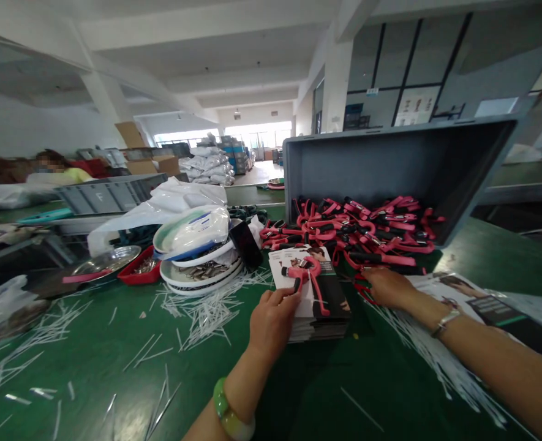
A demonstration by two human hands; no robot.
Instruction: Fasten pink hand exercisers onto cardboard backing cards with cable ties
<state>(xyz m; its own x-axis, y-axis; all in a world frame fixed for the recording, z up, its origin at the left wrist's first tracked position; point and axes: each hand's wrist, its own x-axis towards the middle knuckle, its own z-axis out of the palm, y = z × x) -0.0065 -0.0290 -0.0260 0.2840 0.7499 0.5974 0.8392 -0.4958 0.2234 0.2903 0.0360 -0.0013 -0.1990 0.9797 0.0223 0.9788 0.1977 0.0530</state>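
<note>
My left hand (273, 318) is closed round the black end of a pink tool (314, 285), which lies over a stack of printed cards (298, 331). To the right, my right hand (387, 288) reaches to the front of a heap of pink and black tools (367, 226). Its fingertips are at red-handled pliers (366, 293); whether they grip them is hard to tell. Under my right forearm lies a bundle of white zip ties (440, 361).
A tipped grey crate (390, 162) stands behind the heap. On the left are stacked white trays (197, 285), a black phone (246, 245), a red tray (141, 269), a metal plate (108, 263) and scattered zip ties (210, 312). A person (62, 171) is far left.
</note>
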